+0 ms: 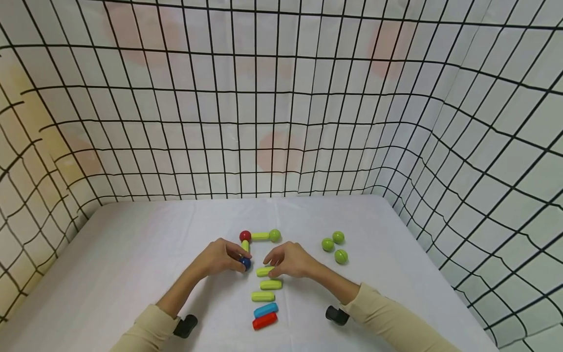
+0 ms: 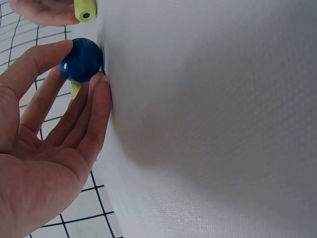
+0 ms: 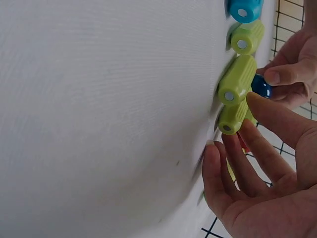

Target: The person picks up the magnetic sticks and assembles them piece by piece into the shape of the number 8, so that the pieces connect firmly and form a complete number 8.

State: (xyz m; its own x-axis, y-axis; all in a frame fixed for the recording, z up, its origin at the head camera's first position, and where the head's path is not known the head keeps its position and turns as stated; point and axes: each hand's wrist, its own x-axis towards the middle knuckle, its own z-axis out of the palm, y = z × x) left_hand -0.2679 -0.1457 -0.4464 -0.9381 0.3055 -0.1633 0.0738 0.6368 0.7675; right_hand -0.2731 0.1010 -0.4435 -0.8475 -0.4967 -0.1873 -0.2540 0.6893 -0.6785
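Note:
My left hand point(image 1: 222, 257) pinches a dark blue ball point(image 2: 81, 59) between thumb and fingers, close against the white tabletop. The ball sits at the near end of a yellow-green magnetic rod point(image 1: 245, 245), which runs up to a red ball point(image 1: 245, 236). From there another yellow-green rod point(image 1: 260, 236) leads right to a green ball point(image 1: 274, 235). My right hand point(image 1: 290, 260) has its thumb and fingers around the end of a loose yellow-green rod point(image 3: 233, 119), the farthest in a column of rods. A round metal tip shows on that rod's end.
Nearer me in the column lie two more yellow-green rods point(image 1: 270, 285), a blue rod point(image 1: 266, 310) and a red rod point(image 1: 265, 321). Three loose green balls point(image 1: 341, 256) are at the right. Black netting point(image 1: 277, 122) over white sheeting surrounds the table's far and side edges.

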